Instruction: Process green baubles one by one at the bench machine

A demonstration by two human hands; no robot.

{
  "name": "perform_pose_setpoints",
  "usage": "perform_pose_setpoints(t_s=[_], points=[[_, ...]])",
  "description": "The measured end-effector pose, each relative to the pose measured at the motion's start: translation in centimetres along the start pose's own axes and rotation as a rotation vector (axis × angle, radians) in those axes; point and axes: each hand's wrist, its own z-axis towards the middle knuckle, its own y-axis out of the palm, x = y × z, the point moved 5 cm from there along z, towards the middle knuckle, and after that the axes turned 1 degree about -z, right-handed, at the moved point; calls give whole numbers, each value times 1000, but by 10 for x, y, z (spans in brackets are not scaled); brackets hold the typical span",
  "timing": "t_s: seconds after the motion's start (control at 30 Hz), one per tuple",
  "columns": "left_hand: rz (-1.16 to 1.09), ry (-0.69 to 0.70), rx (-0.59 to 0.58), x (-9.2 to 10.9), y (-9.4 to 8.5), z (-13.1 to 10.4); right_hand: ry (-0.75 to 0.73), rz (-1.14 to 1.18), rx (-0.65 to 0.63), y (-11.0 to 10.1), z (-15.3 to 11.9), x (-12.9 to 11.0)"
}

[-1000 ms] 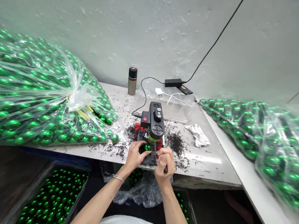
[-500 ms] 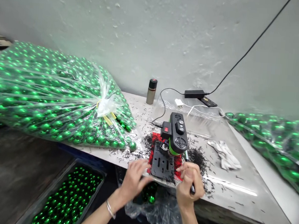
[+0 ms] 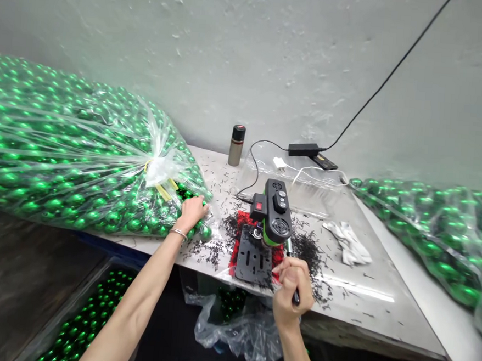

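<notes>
My left hand [image 3: 192, 213] is at the torn opening of a big clear bag [image 3: 161, 169] full of shiny green balls [image 3: 93, 217]. Its fingers curl down among the balls; what they grip is hidden. My right hand [image 3: 293, 288] is wrapped around a thin metal rod with a black end [image 3: 296, 297], close beside the small black machine [image 3: 278, 210]. Under the machine's head lies a slotted black plate [image 3: 254, 257] on a red base [image 3: 234, 260]. Small black bits [image 3: 308, 254] are scattered on the table around it.
A bottle [image 3: 236, 145] stands by the wall. Behind the machine are a power adapter [image 3: 305, 150], a white plug [image 3: 279, 163] and a clear plastic tray [image 3: 317, 202]. White gloves [image 3: 349, 243] lie to the right, near another bag of green balls [image 3: 431, 232]. Below, a crate [image 3: 72, 284] holds more balls.
My left hand has moved left and up from beside the black plate to the bag's opening. The right hand keeps its hold on the rod. The view has shifted slightly.
</notes>
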Motion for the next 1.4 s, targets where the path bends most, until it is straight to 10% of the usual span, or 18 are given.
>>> perform_pose_setpoints(t_s=[0.17, 0.33, 0.6, 1.4], points=[[-804, -64, -100, -4, 3, -41, 5, 22, 4, 1, -3, 2], [-1501, -272, -269, 19, 46, -102, 21, 2, 17, 1, -3, 2], [-1203, -47, -210, 70, 100, -133, -15, -49, -26, 2, 3, -8], [-600, 404, 105, 87, 104, -142, -42, -60, -21, 3, -1, -7]])
